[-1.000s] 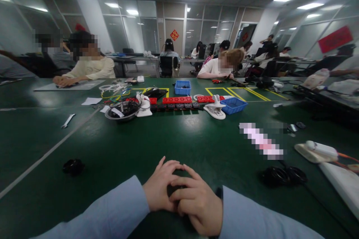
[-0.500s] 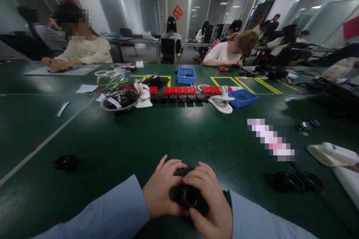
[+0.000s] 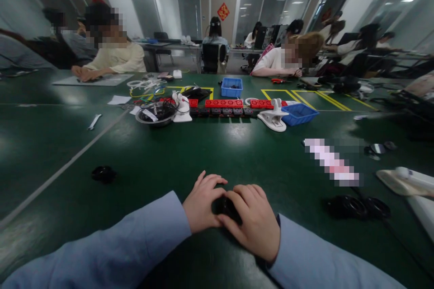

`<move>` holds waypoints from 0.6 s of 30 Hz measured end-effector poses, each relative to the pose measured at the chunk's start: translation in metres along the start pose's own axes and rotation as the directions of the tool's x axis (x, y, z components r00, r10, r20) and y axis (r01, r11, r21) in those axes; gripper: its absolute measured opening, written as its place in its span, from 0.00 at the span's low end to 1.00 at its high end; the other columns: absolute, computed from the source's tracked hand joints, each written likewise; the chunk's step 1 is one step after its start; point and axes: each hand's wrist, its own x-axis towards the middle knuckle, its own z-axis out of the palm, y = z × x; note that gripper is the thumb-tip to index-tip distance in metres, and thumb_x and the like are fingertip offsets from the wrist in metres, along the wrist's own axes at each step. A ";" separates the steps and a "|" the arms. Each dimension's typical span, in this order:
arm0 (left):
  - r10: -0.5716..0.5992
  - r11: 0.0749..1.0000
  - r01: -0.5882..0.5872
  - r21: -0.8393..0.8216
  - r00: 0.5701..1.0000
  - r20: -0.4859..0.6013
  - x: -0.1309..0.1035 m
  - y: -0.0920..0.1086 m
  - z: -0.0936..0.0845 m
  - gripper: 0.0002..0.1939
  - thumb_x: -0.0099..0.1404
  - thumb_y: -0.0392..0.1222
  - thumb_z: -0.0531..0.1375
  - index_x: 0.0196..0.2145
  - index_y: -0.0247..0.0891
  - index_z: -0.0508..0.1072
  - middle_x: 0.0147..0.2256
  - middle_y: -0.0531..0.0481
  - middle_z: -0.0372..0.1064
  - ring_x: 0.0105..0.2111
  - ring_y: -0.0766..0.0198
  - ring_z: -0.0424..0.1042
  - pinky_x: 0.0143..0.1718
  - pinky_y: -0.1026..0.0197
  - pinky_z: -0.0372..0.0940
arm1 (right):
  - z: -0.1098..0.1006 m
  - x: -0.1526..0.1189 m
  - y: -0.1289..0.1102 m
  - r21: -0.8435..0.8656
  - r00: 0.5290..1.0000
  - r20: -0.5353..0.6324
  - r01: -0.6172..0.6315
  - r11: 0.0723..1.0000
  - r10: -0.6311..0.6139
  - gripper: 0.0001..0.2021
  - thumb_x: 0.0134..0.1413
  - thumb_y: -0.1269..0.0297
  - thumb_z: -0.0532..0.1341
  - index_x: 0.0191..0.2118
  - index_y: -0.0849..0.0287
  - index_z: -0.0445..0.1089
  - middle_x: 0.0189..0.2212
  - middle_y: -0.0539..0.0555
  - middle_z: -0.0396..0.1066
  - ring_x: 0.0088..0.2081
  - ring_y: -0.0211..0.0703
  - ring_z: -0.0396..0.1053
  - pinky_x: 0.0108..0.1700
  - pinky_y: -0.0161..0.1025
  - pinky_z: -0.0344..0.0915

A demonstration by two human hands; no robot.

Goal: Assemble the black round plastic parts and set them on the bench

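Note:
Between my two hands is a small black round part, low over the green table. My left hand curves round its left side, index finger and thumb against it, other fingers stretched forward. From the right, my right hand grips it with the thumb in front and the fingers bent over the top. My fingers cover most of the part, so its exact kind cannot be made out. A similar black round part lies to the left, and black ring-shaped parts lie to the right.
Ahead stand a metal bowl of black cables, red sockets, a white clip stand and a blue bin. A wrench lies left, a phone-like strip right. Co-workers sit across the table.
Both hands, with the black part, have shifted slightly up in the view. My right hand has turned and closed further over the part, hiding its ring opening. The whole view has shifted a little.

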 end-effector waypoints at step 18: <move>0.069 0.997 -0.069 0.042 0.998 -0.009 -0.001 -0.004 0.003 0.22 0.40 0.49 0.66 0.36 0.45 0.72 0.45 0.49 0.60 0.48 0.53 0.57 0.54 0.41 0.39 | -0.003 0.000 0.007 0.267 0.949 0.083 0.272 0.925 -0.303 0.15 0.34 0.76 0.50 0.34 0.60 0.63 0.33 0.53 0.66 0.40 0.41 0.62 0.57 0.52 0.43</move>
